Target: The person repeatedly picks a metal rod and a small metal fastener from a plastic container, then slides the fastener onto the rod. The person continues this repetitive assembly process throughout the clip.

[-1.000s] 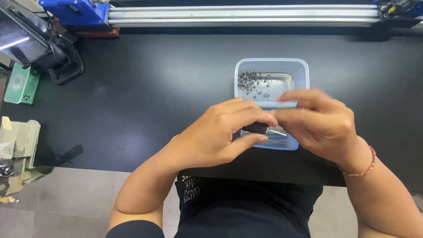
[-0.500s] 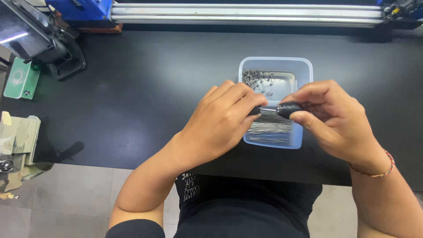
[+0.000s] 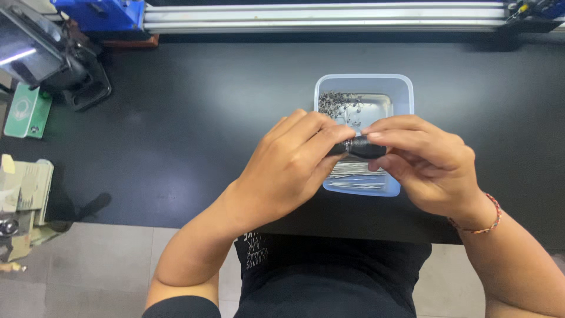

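Note:
Both hands meet over a clear plastic box (image 3: 405,94) on the black table (image 3: 194,135). Between them is a small black cylinder-like part (image 3: 364,147); my left hand (image 3: 291,162) pinches its left end and my right hand (image 3: 426,162) grips its right end. Inside the box lies a heap of small dark metal pieces (image 3: 336,105) at the far left corner and a bundle of thin silver pins (image 3: 356,176) along the near side, partly hidden by my fingers. A red cord bracelet (image 3: 479,222) circles my right wrist.
A dark machine with a screen (image 3: 41,59) stands at the back left, a green device (image 3: 26,111) beside it. A blue block (image 3: 100,13) and a long metal rail (image 3: 329,15) run along the far edge. Beige equipment (image 3: 20,200) sits off the table's left.
My hands have risen slightly and the right hand has shifted, so the black part now shows between the fingertips of both hands; a second ago it was mostly covered.

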